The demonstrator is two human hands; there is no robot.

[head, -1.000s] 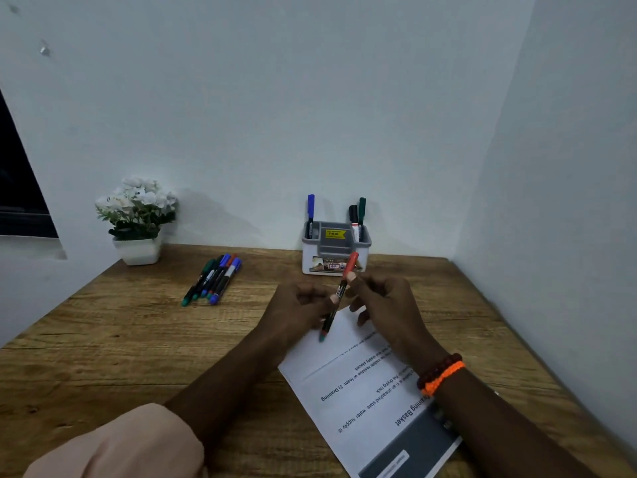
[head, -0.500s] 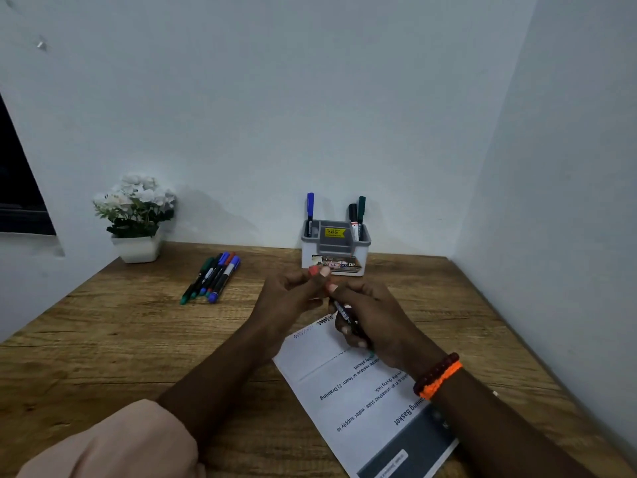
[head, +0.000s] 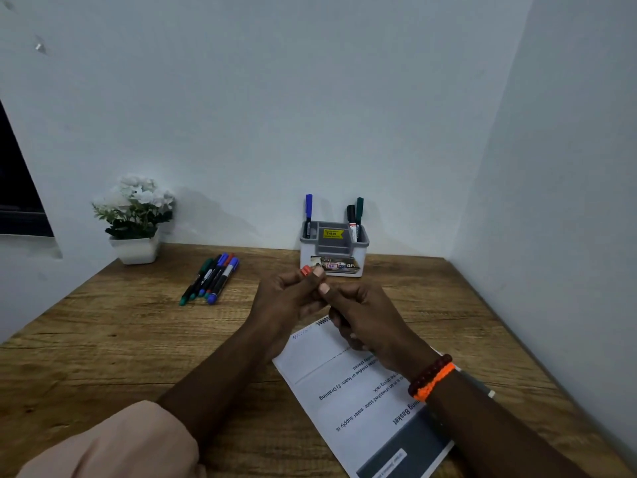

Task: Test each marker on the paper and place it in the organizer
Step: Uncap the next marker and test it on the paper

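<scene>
My left hand [head: 287,298] pinches a red marker cap [head: 305,270] between thumb and fingers. My right hand [head: 365,319] is closed around the marker body, which its fingers almost fully hide, just above the top edge of the printed paper [head: 344,384]. The two hands touch at the thumbs. Small scribbles mark the paper's top edge. The grey-and-white organizer [head: 333,250] stands at the back by the wall with a blue marker [head: 308,212] on its left side and a black and a green marker [head: 355,215] on its right. Several capped markers [head: 212,279] lie in a row at the left.
A white pot of white flowers [head: 136,219] stands at the back left corner. Walls close the wooden desk [head: 120,339] at the back and on the right. A dark window edge shows at far left.
The red marker was held whole over the paper. My left hand has pulled the red cap off toward the organizer while my right hand turned the body down into its grip.
</scene>
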